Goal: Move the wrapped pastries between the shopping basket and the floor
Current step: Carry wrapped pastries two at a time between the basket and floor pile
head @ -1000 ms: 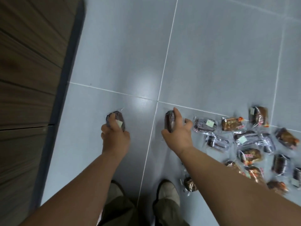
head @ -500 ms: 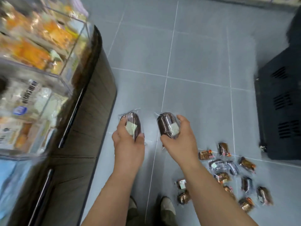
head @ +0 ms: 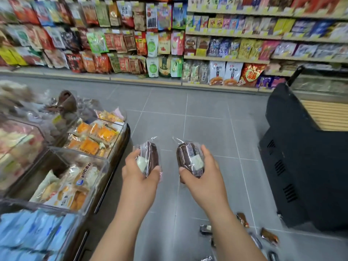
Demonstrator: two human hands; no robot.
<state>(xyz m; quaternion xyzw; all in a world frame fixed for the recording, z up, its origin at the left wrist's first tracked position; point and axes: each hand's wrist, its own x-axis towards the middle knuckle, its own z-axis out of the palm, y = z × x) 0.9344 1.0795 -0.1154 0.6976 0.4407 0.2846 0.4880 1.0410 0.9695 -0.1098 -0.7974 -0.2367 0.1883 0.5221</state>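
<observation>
Display bins, left: clear plastic display bins [head: 105, 162] on a dark counter. Near bin holds pale blue packets, the next cream and orange wrapped breads, the one beyond it orange packets. Far end blurred.

My left hand [head: 140, 175]: raised over the grey tiled floor [head: 207, 125], just right of the counter edge, fingers closed round a dark brown pastry in clear plastic wrap [head: 149, 157]. Thumb on its left side, fingertips on its right. White label faces me. Wrapper's crimped end sticks up past my fingers.

My right hand [head: 202, 176]: level with the left and near it, not touching it. Closed on a second dark brown pastry in clear wrap [head: 190, 157], thumb under its near end, fingers along its right side. White label at the near end.

Floor, near right: loose wrapped pastries [head: 268, 236] lying on the tiles beside my right forearm, brown and dark ones in clear film, some cut off by the frame edge.

Right: black cabinet with vent slots [head: 301, 166], standing on the floor, well apart from my hands.

Far: store shelves of coloured snack bags [head: 169, 38] running across the whole width, beyond the open stretch of floor.

Shopping basket: I cannot pick it out from here.
</observation>
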